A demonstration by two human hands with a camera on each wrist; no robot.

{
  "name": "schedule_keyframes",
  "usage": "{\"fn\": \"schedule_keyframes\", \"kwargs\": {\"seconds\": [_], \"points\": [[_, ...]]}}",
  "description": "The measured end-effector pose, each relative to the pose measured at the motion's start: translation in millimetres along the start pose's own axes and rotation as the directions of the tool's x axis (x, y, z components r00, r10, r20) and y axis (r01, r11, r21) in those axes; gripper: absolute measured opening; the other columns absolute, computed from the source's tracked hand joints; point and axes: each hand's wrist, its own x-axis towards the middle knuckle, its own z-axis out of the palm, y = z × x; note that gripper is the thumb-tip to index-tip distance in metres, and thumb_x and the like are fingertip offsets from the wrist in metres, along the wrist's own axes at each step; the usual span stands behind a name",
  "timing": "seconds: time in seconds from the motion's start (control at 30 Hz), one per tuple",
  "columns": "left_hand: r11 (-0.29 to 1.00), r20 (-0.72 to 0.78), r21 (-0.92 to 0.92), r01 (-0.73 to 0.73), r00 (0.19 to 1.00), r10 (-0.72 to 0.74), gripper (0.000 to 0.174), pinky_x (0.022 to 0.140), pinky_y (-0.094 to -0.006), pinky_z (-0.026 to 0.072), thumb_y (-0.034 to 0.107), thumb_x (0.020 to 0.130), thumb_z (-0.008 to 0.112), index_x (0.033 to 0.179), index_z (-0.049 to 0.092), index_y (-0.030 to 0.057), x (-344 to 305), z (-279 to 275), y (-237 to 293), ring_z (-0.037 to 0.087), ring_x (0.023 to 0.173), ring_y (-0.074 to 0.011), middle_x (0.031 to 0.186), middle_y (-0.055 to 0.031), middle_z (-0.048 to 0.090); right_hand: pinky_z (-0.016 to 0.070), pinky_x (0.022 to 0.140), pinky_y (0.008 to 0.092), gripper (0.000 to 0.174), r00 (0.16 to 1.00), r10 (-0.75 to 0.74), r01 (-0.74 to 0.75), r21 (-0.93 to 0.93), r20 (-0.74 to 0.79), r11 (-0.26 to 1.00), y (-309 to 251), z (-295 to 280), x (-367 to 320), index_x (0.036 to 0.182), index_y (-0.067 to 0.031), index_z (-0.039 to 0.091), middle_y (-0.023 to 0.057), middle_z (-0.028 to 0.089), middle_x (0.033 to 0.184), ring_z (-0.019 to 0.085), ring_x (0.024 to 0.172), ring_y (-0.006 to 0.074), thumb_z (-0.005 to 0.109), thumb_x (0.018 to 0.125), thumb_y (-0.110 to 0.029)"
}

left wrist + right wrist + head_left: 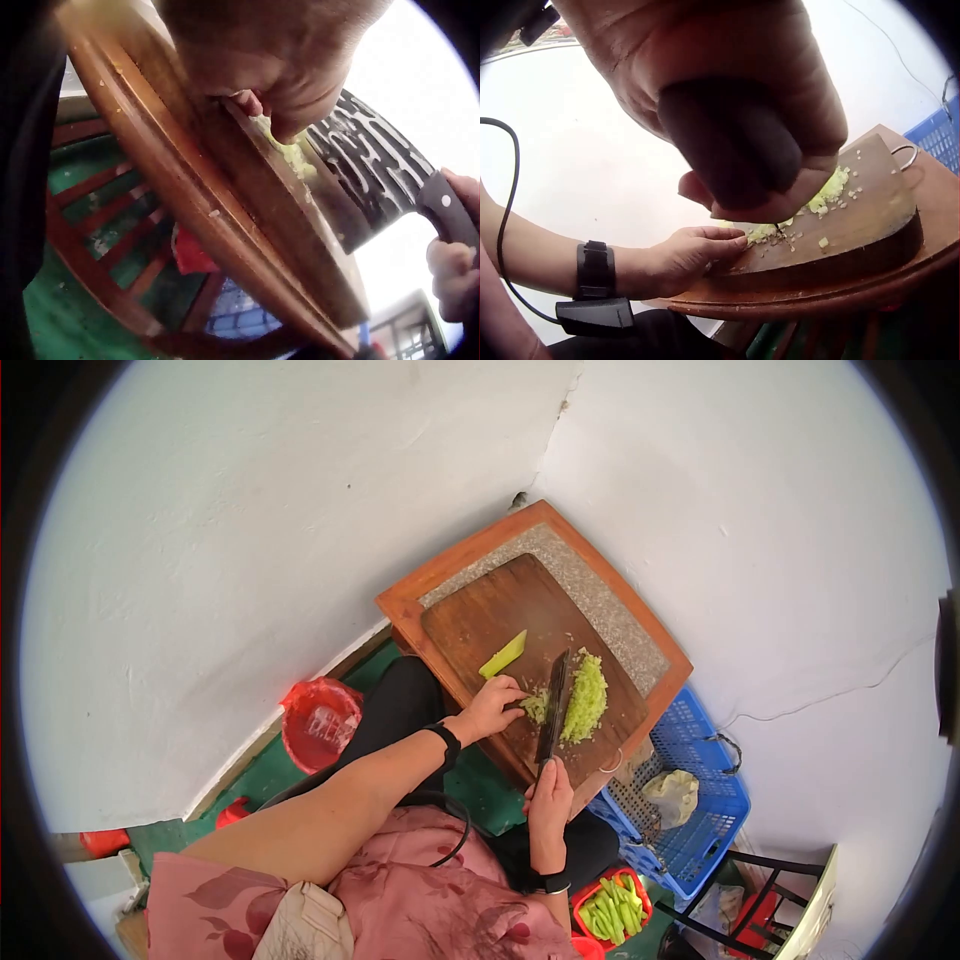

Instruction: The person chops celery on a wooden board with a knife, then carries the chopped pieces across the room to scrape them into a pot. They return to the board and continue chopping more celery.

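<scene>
My right hand (pixel 548 802) grips the black handle of a cleaver (pixel 552 710), whose dark blade stands on edge over a wooden cutting board (pixel 470 605). The left wrist view shows a dimpled pattern on the blade (pixel 371 161). Left of the blade, my left hand (pixel 486 710) has its fingers curled, with thumb and fingertips pinching at a small heap of cut green vegetable pieces (pixel 536 706). A larger pile of finely chopped green vegetable (pixel 586 700) lies right of the blade. Beyond my left hand lies a longer pale-green vegetable piece (pixel 504 654).
The board rests on a small wooden table (pixel 455 565) near a wall corner. A blue plastic basket (pixel 720 800) holding a bag stands right of it. Below sits a red container of green vegetable pieces (pixel 612 908). A red bucket (pixel 320 722) stands left on the green floor.
</scene>
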Motion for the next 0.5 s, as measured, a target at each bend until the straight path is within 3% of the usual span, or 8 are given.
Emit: {"fn": "schedule_keyframes", "kwargs": {"seconds": [0.2, 0.33, 0.5], "points": [[1.0, -0.002, 0.026, -0.006, 1.0, 0.006, 0.029, 0.086, -0.037, 0.045, 0.005, 0.073, 0.074, 0.101, 0.068, 0.0024, -1.1, 2.0, -5.1, 0.055, 0.097, -0.0298, 0.098, -0.0113, 0.058, 0.0316, 0.035, 0.0219, 0.039, 0.998, -0.054, 0.055, -0.006, 0.017, 0.998, 8.1, 7.4, 3.6, 0.119, -0.0011, 0.055, -0.0005, 0.046, 0.054, 0.04, 0.038, 0.0064, 0.041, 0.102, -0.033], [1.0, -0.017, -0.019, 0.001, 1.0, -0.001, 0.026, 0.084, -0.0372, 0.0454, 0.003, 0.07, 0.074, 0.095, 0.068, 0.002, -1.2, 3.3, -4.4, 0.055, 0.095, -0.0297, 0.095, -0.0111, 0.057, 0.0314, 0.035, 0.0219, 0.038, 0.999, -0.041, 0.04, 0.032, 0.026, 0.999, 3.4, 6.4, -1.0, 0.119, -0.0012, 0.055, -0.0004, 0.045, 0.053, 0.04, 0.038, 0.0063, 0.041, 0.102, -0.032], [0.997, -0.059, -0.01, 0.07, 0.996, -0.071, 0.02, 0.081, -0.0393, 0.0452, 0.002, 0.067, 0.074, 0.085, 0.068, 0.0037, 4.2, 6.6, 1.0, 0.055, 0.091, -0.031, 0.089, -0.0108, 0.058, 0.0344, 0.039, 0.0237, 0.038, 1.0, -0.021, 0.023, -0.071, 0.022, 0.997, 0.9, 9.1, 1.7, 0.122, -0.0018, 0.055, 0.0008, 0.047, 0.055, 0.043, 0.042, 0.0074, 0.041, 0.102, -0.032]]}}
